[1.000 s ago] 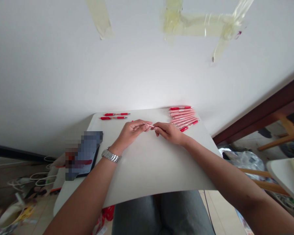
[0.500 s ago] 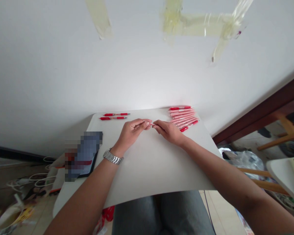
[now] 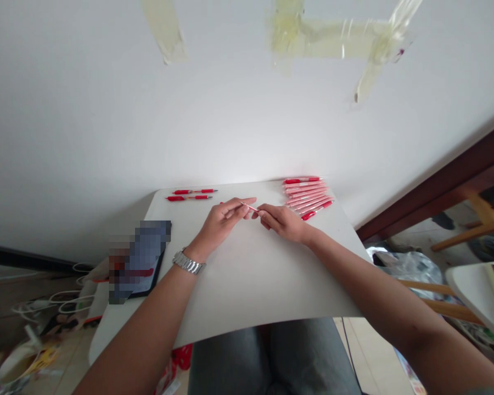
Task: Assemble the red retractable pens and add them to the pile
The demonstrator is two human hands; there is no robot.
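Over the middle of the white table (image 3: 247, 274), my two hands meet at a thin red-and-white stick (image 3: 250, 207) that looks like a pen refill. My right hand (image 3: 282, 220) pinches its right end between thumb and curled fingers. At the other end, my left hand (image 3: 224, 222) has its thumb against the stick and its forefinger stretched out beyond. A small red bit (image 3: 221, 203) shows behind the left knuckles; what it belongs to is hidden. Two red pens (image 3: 191, 195) lie side by side at the table's back left.
At the back right lies a fanned row of pink wrapped sticks (image 3: 307, 193), with a red pen (image 3: 302, 180) behind it and another red pen (image 3: 316, 210) in front. A blurred-out phone or tablet (image 3: 142, 263) rests on the left edge. The wall (image 3: 230, 109) rises directly behind.
My left forefinger has straightened out and lifted from the stick. The right fingers have shifted slightly, and more of the stick shows between my hands.
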